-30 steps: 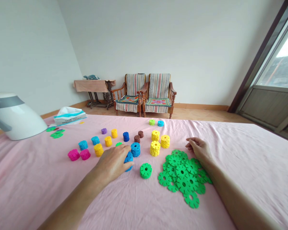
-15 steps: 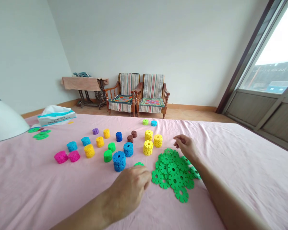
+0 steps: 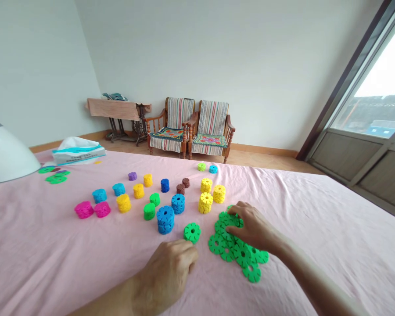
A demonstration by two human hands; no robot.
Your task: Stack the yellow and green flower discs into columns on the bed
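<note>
My left hand (image 3: 169,270) lies on the pink cloth with its fingers curled in, and nothing shows in it. Its knuckles are just short of a small green stack of toothed discs (image 3: 192,232). A taller blue stack (image 3: 165,219) stands to the left of that. My right hand (image 3: 252,227) is lowered onto a loose pile of flat green discs (image 3: 246,260), with thumb and fingers closed on a disc at the pile's top left.
Small stacks stand in rows beyond: yellow (image 3: 206,202), blue (image 3: 178,203), green (image 3: 149,211), pink (image 3: 84,209), cyan, purple and brown. A tissue pack (image 3: 77,151) and a white appliance (image 3: 6,153) sit far left. The pink cloth (image 3: 316,219) covers the table; two chairs (image 3: 191,127) stand behind.
My left hand let go of the blue stack, moved right and drew back toward me beside the green stack. My right hand dropped from beside the pile onto the green discs.
</note>
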